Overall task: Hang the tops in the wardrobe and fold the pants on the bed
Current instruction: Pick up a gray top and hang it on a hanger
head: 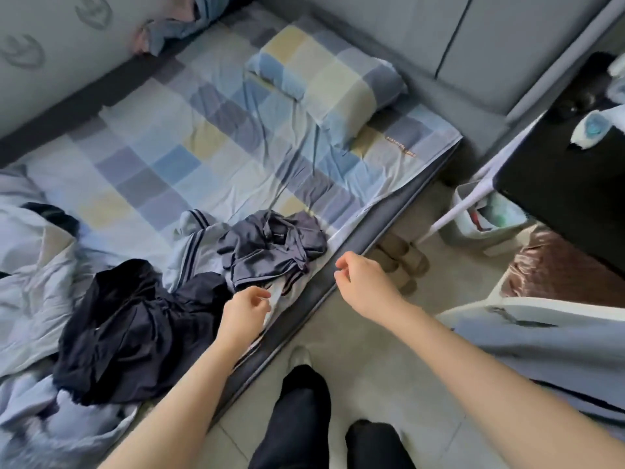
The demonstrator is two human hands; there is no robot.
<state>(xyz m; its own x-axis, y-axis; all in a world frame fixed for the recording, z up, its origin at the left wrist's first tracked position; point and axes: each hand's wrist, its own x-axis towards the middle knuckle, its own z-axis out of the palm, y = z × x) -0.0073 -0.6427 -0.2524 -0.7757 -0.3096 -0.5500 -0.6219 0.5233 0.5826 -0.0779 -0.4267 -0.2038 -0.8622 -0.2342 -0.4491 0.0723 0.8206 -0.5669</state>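
Note:
A heap of clothes lies at the near edge of the bed (189, 137). A crumpled grey-navy garment (270, 247) sits on top of a light blue top with dark stripes (199, 252). To its left lies a black garment (135, 326). My left hand (245, 311) rests at the striped top's edge with curled fingers. Whether it grips the fabric is unclear. My right hand (365, 280) hovers over the bed's edge, fingers loosely apart and holding nothing.
More light blue clothing (33, 265) is piled at the left. A checked pillow (324, 79) lies at the bed's head. Slippers (402, 262) stand on the floor by the bed. At the right are a black table (558, 191), a bin (487, 214) and a draped light blue garment (541, 350).

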